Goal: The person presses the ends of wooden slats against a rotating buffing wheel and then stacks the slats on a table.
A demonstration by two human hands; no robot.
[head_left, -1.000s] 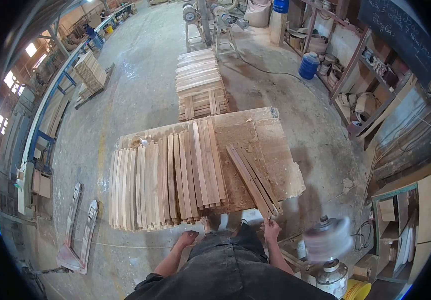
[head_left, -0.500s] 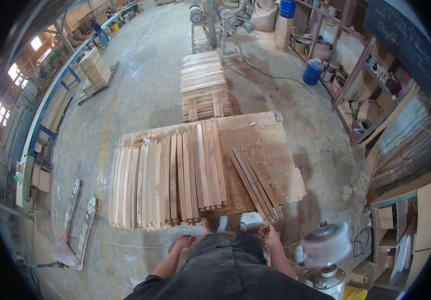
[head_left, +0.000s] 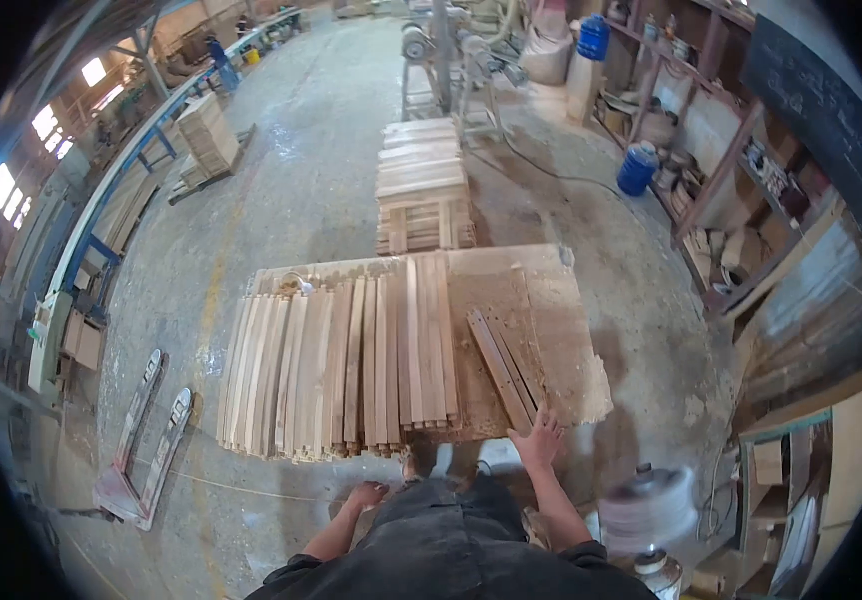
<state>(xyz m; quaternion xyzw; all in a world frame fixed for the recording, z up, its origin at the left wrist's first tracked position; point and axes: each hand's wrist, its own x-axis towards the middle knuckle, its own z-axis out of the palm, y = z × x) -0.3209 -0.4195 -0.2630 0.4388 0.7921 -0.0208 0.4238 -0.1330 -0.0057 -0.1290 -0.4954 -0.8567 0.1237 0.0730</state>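
My right hand (head_left: 538,438) rests with spread fingers on the near end of a few dark wooden strips (head_left: 501,365), which lie slanted and show small holes along their length. My left hand (head_left: 368,494) hangs by my body, short of the table edge, its fingers loosely curled and nothing visible in them. To the left of the slanted strips, a wide row of pale wooden strips (head_left: 326,365) lies side by side, covering much of the worn tabletop (head_left: 563,300).
Beyond the table is a stack of wooden pieces (head_left: 423,180). A pallet jack (head_left: 141,490) stands on the floor to the left. At right are a blurred spinning machine (head_left: 648,505), shelves (head_left: 786,480) and a blue water bottle (head_left: 638,168).
My right hand has moved forward from the strips' near tip onto their end, its fingers now spread. My left hand has barely moved. The view has shifted slightly.
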